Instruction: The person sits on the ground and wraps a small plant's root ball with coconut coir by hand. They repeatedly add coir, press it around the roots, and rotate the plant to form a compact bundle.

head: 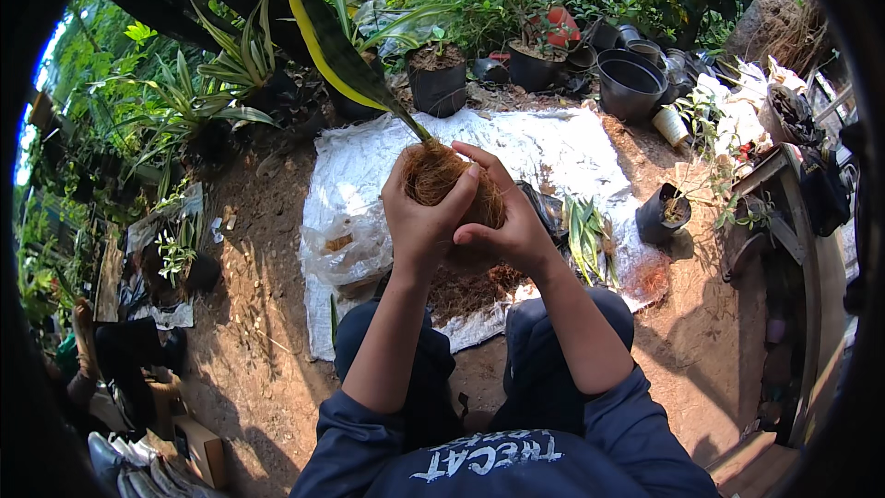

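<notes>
Between both palms I hold a ball of brown coconut fibre [442,176], wrapped round the base of a snake plant leaf [339,59]. The long green leaf has a yellow margin and leans up to the left. My left hand [423,225] grips the ball's left side, its thumb across the front. Around the right side curl the fingers of my right hand [510,221], its thumb near the bottom. Loose fibre [477,290] lies below on a white woven sheet [339,173]. A clear plastic bag [349,252] rests left; small variegated plants [586,235] lie right.
Black plant pots [437,86] line the sheet's far edge, including a large black pot [629,86]. To the right are a small potted plant [662,213], a reddish tangle [646,278] and a wooden frame [795,221]. Cardboard boxes [200,449] stand lower left.
</notes>
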Motion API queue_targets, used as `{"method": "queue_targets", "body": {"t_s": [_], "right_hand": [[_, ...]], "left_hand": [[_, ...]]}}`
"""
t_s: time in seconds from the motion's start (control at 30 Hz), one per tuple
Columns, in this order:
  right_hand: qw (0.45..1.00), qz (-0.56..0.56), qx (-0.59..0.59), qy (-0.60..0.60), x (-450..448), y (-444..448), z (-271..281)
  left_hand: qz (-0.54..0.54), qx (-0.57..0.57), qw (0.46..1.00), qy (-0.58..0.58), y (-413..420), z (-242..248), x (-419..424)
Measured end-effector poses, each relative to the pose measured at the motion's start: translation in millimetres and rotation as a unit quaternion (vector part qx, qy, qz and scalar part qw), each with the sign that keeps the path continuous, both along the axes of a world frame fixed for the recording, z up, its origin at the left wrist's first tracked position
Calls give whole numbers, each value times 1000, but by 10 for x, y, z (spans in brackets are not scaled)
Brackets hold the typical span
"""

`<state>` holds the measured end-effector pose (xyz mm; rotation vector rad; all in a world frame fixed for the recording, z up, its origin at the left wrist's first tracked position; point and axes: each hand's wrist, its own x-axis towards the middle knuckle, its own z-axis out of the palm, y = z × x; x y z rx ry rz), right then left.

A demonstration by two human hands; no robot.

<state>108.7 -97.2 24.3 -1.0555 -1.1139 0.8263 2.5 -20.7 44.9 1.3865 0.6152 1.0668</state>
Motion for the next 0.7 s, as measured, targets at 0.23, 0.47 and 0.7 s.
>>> {"method": "queue_targets", "body": {"t_s": [0.23,0.47,0.7], "right_hand": [[998,30,-46,7,92,-81,58],[993,-38,-7,108,170,-62,133],[973,-155,55,159,115,-3,119]], "left_hand": [[-102,65,991,48,83,26,-48],[-92,45,990,-100,167,-57,-140],[-25,102,994,-35,-351,-190,56]]}}
